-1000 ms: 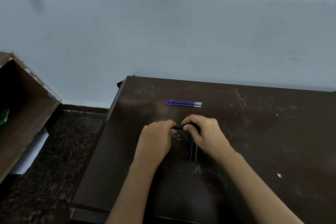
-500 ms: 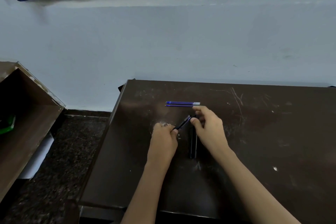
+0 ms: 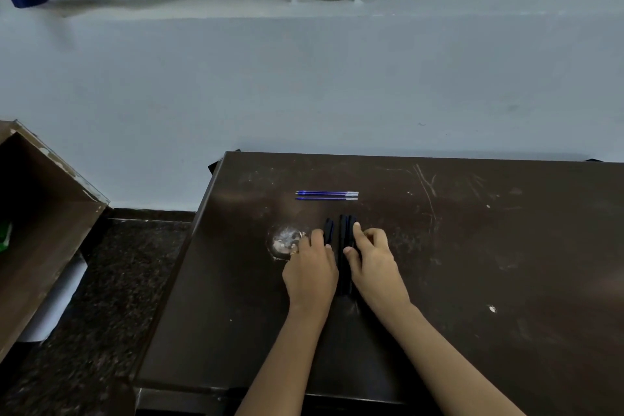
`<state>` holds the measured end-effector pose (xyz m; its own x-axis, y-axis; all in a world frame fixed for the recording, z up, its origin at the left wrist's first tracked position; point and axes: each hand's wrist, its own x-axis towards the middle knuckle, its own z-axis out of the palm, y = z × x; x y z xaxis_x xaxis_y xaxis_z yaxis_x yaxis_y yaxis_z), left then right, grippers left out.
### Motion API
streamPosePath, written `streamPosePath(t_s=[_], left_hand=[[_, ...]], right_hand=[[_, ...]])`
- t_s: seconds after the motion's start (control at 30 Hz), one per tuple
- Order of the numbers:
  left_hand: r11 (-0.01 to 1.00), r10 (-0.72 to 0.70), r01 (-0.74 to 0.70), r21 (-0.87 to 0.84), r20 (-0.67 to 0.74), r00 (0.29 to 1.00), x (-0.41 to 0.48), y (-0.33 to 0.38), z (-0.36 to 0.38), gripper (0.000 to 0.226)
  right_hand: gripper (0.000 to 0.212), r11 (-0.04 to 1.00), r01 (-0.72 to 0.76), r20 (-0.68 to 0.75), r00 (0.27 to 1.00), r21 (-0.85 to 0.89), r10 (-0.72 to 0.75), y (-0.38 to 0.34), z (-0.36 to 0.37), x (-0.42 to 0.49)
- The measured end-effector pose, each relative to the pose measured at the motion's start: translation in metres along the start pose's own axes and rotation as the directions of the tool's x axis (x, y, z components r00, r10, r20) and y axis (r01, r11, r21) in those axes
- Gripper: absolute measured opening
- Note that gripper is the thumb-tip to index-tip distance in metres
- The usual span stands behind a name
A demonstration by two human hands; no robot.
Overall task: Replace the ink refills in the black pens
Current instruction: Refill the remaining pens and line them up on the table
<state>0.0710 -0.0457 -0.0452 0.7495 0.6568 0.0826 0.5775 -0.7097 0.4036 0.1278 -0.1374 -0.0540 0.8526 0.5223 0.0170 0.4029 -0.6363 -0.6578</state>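
Observation:
Three black pens lie side by side, pointing away from me, on the dark brown table [image 3: 472, 246]. My left hand [image 3: 310, 268] has its thumb and forefinger on the leftmost black pen [image 3: 328, 228], whose near end is hidden under the hand. The other two black pens [image 3: 343, 230] lie between my hands. My right hand [image 3: 373, 260] is spread, forefinger tip and thumb touching the right-hand pen. Two blue ink refills [image 3: 327, 195] lie parallel, crosswise, a little beyond the pens.
A round worn patch [image 3: 285, 241] marks the table just left of my left hand. The table's left edge [image 3: 202, 223] drops to a dark speckled floor [image 3: 111, 297]. A brown wooden box [image 3: 44, 213] stands at left. A white wall [image 3: 304, 84] rises behind.
My left hand has brought the tilted black pen down flat beside the other two. My right hand has drawn back from the refills onto the pens. The view has tilted up slightly.

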Motion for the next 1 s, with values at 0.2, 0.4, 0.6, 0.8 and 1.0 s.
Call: streamPosePath(t_s=[0.2,0.4,0.6,0.8,1.0], left_hand=[[0.998,0.038,-0.037,-0.042,0.003,0.999,0.008,0.003,0.008,0.027],[0.993,0.055,-0.053,-0.101,0.014,0.998,0.013,0.002,0.009,0.033],[0.982,0.115,-0.108,-0.157,0.035,0.993,0.018,-0.003,0.014,0.038],[0.972,0.124,-0.106,-0.211,0.076,0.989,0.021,-0.007,0.014,0.040],[0.962,0.111,-0.086,-0.260,0.084,0.990,0.022,-0.009,0.014,0.040]], right_hand=[[0.056,0.989,-0.001,0.078,0.997,-0.147,0.013,-0.001,0.006,0.005],[0.052,0.949,0.013,0.052,0.999,-0.314,0.004,0.005,0.016,0.008],[0.052,0.885,0.050,-0.035,0.997,-0.463,-0.075,0.007,0.023,0.004],[0.064,0.890,0.106,0.031,0.994,-0.443,-0.103,0.014,0.031,0.008],[0.063,0.914,0.120,0.017,0.992,-0.387,-0.123,0.014,0.036,0.006]])
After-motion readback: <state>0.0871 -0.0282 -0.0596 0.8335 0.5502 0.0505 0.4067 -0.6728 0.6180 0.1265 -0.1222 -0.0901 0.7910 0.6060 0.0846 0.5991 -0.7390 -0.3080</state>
